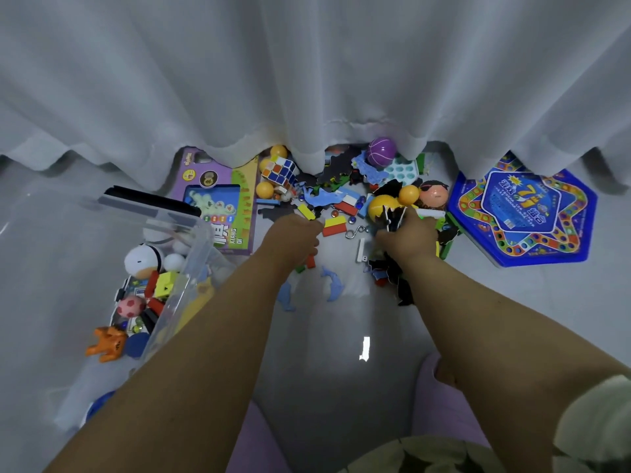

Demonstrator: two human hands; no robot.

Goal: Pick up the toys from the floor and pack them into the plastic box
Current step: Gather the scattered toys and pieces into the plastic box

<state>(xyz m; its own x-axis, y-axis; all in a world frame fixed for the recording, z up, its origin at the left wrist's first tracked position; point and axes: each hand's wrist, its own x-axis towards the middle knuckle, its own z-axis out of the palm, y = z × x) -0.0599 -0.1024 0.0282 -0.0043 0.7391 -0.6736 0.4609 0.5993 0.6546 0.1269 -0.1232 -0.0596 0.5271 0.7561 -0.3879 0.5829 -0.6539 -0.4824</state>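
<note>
Both forearms reach forward over the grey floor (341, 336). Left hand (293, 233) curled, fingers gripping a yellow block (305, 212) at the tip. Right hand (406, 233) closed round a bunch of dark flat cutouts (392, 218); more of the same lie under its wrist. Blue foam dolphins (333, 283) on the floor between the arms.

Clear plastic box (191, 264) stands to the left, beside the left forearm, already holding a white plush penguin (143, 259), a pink spotted ball (131, 307) and blocks. Orange toy animal (106, 343) at its near end.

Beyond the hands: red-and-yellow block (334, 227), metal wire puzzle (355, 231), yellow balls (382, 206), doll head (433, 192). Further back, Rubik's cube (280, 170), purple ball (381, 151), purple game box (218, 196) left, blue board game (526, 216) right. White curtain (307, 80) hangs over the far edge of the pile.
</note>
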